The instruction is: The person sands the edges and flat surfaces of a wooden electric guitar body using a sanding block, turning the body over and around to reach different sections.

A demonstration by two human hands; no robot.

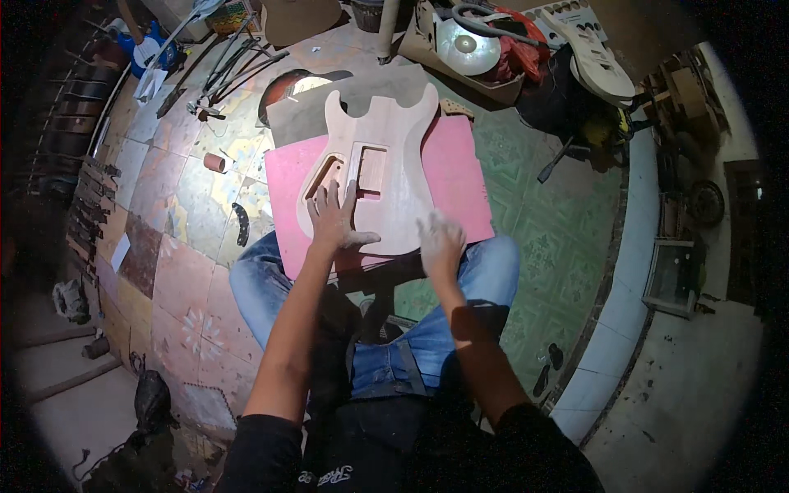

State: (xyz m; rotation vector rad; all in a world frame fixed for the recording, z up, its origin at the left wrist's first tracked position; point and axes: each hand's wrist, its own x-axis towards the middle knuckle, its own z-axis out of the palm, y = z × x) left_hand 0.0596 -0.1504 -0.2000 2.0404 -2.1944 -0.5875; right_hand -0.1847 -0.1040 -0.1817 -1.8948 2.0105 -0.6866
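Note:
An unpainted pale wooden electric guitar body [399, 209], with two horns and routed cavities, lies on a pink board [457, 168] in front of me. My left hand [334, 220] rests flat on it with spread fingers, beside the rectangular cavity [372, 170] and over the lower end of the elongated one. My right hand [441, 240] is at the body's near right edge, its fingers curled in and slightly blurred. Pale dust coats its knuckles. Whatever it may hold is hidden.
My jeans-clad knees [261, 275] flank the board. On the tiled floor at left lie a small brown cylinder [214, 163] and a curved black strip [240, 224]. Clamps [207, 108] lie farther off. A cardboard box [493, 89] and another pale guitar body [604, 72] are at far right.

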